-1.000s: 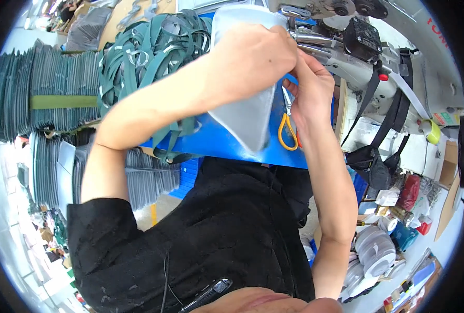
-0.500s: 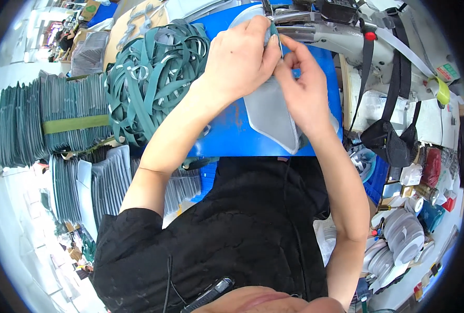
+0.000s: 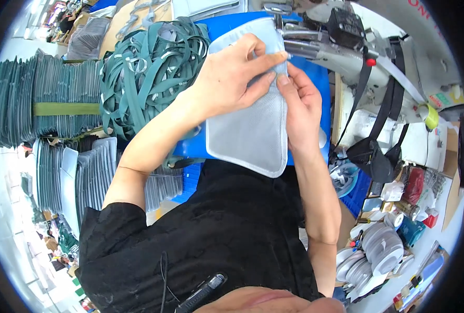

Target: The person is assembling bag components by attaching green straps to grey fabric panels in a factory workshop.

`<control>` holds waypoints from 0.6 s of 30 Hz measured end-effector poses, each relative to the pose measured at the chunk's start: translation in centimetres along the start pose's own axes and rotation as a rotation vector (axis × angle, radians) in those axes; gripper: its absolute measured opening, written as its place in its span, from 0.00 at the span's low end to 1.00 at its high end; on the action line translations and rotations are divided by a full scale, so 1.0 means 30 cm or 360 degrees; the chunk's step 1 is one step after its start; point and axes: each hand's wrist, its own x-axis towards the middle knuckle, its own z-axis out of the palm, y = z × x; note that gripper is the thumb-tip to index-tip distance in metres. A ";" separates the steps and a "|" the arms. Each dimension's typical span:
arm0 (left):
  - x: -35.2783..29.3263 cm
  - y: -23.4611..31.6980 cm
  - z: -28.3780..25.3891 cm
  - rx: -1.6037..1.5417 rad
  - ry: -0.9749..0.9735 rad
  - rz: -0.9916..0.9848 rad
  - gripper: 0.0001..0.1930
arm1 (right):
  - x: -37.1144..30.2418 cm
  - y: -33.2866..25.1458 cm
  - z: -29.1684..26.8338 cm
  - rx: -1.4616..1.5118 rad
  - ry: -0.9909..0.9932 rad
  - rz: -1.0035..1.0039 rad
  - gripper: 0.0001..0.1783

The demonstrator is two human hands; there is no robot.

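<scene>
A grey fabric panel (image 3: 245,135) with a stitched, bound edge lies on the blue work surface (image 3: 192,143). Its upper end reaches the metal arm of a sewing machine (image 3: 307,44), and its rounded lower end hangs past the front edge. My left hand (image 3: 229,78) rests over the panel, index finger and thumb pinching its right edge. Just below those fingertips, my right hand (image 3: 302,107) grips the same edge between thumb and curled fingers. Whatever lies beneath the pinched fingertips is hidden.
Left of the panel is a heap of dark green fabric strips (image 3: 148,78). Beyond it stand banded stacks of green-grey panels (image 3: 65,86), with more stacked panels (image 3: 98,172) below. Black straps and a black pouch (image 3: 370,156) hang at the right, above spools of pale tape (image 3: 380,248).
The grey panel has turned flatter and shifted left, showing its broad face. My left hand has come down and its fingers have opened out along the edge. My right hand has moved slightly lower.
</scene>
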 end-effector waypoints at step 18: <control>-0.325 -0.241 0.062 -0.1722 0.0494 -0.1577 0.37 | 0.148 -0.023 0.033 0.0351 0.0165 0.0157 0.13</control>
